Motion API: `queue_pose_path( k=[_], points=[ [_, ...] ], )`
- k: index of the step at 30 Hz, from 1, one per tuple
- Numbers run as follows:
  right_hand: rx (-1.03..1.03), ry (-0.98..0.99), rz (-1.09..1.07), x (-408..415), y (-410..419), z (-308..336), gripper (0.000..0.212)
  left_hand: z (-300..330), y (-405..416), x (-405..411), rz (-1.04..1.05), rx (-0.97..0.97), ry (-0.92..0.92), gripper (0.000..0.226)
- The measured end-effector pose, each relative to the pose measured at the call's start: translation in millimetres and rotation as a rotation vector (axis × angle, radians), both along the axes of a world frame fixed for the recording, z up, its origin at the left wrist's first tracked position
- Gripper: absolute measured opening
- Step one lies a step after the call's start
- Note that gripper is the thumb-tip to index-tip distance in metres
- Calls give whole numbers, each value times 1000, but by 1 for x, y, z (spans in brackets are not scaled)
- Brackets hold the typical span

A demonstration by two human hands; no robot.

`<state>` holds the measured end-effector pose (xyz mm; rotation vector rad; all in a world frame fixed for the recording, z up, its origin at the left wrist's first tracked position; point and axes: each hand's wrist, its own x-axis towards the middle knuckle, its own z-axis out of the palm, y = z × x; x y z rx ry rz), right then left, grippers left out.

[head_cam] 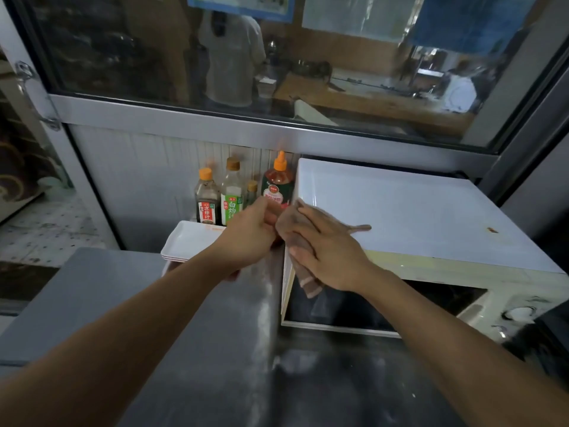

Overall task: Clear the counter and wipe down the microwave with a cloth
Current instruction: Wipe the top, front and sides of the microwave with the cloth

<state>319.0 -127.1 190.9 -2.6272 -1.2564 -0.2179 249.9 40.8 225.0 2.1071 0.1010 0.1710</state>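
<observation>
Two hands met at the top left corner of the microwave (415, 211). The right hand (326, 254) lay flat on the brown cloth (295, 229), pressing it down. The left hand (249, 232) pinched the cloth's edge with bent fingers. The cloth looked soft, light and floppy, so a bunched-up grab in the middle would likely hold best.
</observation>
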Motion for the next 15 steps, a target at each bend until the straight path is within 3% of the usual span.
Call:
queue_pose_path(
  k=[7, 12, 15],
  points=[
    [-96, -151, -161, -9, -81, -4, 57, -1, -36, 16, -85, 197, -36, 48],
    [-158, -126, -427, -6, -175, -8, 59, -17, -55, 23, -130, 427, -82, 47],
    [-128, -169, -534, -9, -180, -15, 55, -19, -56, 25, -99, 495, -90, 47]
  ],
)
